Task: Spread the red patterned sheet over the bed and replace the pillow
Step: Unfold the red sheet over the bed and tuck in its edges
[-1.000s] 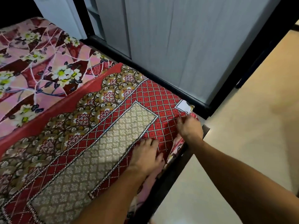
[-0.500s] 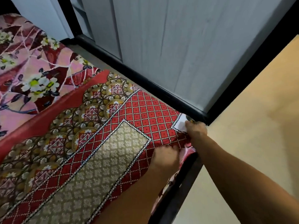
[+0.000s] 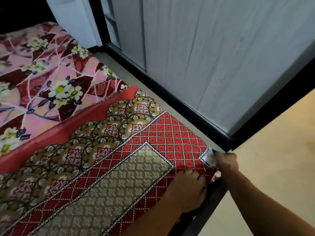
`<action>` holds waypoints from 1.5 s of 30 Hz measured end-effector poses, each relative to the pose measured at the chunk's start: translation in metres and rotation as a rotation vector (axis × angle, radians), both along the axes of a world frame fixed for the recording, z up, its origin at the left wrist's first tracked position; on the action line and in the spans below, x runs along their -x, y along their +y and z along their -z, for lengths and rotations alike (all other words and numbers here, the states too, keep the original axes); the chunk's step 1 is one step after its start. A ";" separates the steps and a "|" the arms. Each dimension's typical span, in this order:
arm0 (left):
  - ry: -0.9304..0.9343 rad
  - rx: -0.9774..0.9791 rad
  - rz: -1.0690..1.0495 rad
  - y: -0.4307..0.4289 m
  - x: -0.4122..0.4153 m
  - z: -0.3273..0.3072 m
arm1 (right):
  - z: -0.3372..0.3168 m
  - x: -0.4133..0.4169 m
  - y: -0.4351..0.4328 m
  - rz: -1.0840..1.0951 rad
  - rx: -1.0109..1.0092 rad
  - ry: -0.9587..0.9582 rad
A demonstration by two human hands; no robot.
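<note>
Spreading step: red diamond-patterned fabric sheet (image 3: 170, 133) covers this end of bed (image 3: 208, 212); pink floral bedding (image 3: 51, 79) bare beyond; right hand (image 3: 225, 163) pinches sheet corner; left hand (image 3: 188, 193) presses edge, fingers flat. Next: draw sheet farther; pillow unseen.

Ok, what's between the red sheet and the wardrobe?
A narrow strip of bare floor, clear in the head view; the red sheet stops short of the wardrobe.

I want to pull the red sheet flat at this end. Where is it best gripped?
Probably its white corner, from the floor side: it sits at the edge of the bed with open floor beside it. The right hand grips there.
</note>
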State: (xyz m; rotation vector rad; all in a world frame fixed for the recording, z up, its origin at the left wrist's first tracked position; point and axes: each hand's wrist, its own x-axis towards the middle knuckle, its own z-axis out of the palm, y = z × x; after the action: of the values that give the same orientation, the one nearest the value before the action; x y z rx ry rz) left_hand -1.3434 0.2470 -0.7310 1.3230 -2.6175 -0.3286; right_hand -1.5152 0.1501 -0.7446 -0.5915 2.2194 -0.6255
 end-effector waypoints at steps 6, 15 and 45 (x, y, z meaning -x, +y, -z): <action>0.066 -0.048 -0.298 -0.029 -0.035 -0.012 | -0.014 0.007 -0.027 -0.459 -0.182 0.201; -0.055 -0.068 -0.315 -0.075 -0.015 -0.031 | -0.055 0.029 -0.054 -0.793 -0.155 0.192; -0.596 -0.254 0.164 -0.117 -0.028 -0.140 | -0.114 0.039 -0.039 -1.814 0.264 0.705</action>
State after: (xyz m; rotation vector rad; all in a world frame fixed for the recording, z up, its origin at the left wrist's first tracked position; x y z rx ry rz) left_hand -1.3153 0.1305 -0.5910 1.4666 -3.2830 -0.3405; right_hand -1.5546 0.1108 -0.6303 -2.6671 1.1384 0.3578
